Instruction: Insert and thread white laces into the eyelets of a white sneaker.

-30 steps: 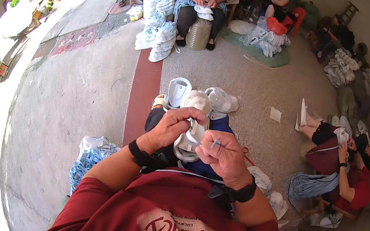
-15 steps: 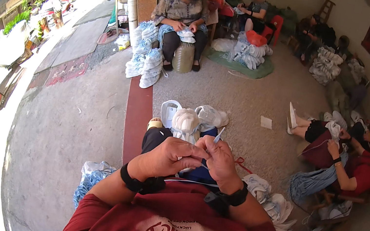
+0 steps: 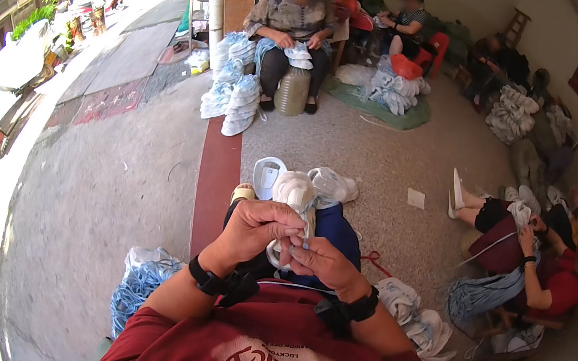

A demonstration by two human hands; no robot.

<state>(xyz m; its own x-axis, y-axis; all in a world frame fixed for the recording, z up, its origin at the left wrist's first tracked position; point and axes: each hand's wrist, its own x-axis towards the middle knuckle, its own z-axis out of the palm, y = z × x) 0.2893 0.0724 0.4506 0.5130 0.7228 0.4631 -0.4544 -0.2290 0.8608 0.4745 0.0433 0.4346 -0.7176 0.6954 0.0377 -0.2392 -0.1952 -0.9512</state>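
Note:
Above my lap, my left hand point(image 3: 263, 232) and my right hand point(image 3: 325, 260) meet fingertip to fingertip. Both are closed in a pinch on a thin pale shoelace point(image 3: 305, 243), mostly hidden by the fingers. Just beyond them a white shoe point(image 3: 294, 188) rests at my knees, toe pointing away, partly covered by my hands. Beside it are a white shoe point(image 3: 268, 175) with its inside showing, to the left, and a white shoe point(image 3: 333, 186) to the right. A thin white cord point(image 3: 294, 285) crosses my lap below the wrists.
Light blue laces point(image 3: 143, 286) lie bundled at my left. White shoes point(image 3: 419, 319) are heaped at my right. Ahead, a seated person point(image 3: 298, 20) handles a shoe beside stacked shoes point(image 3: 240, 106). To the right sits a person in red point(image 3: 556, 286); others work farther back.
My right hand has turned and lowered, and the pale strip that stuck up from it no longer shows. My left hand has moved slightly left and up. The view has shifted a little.

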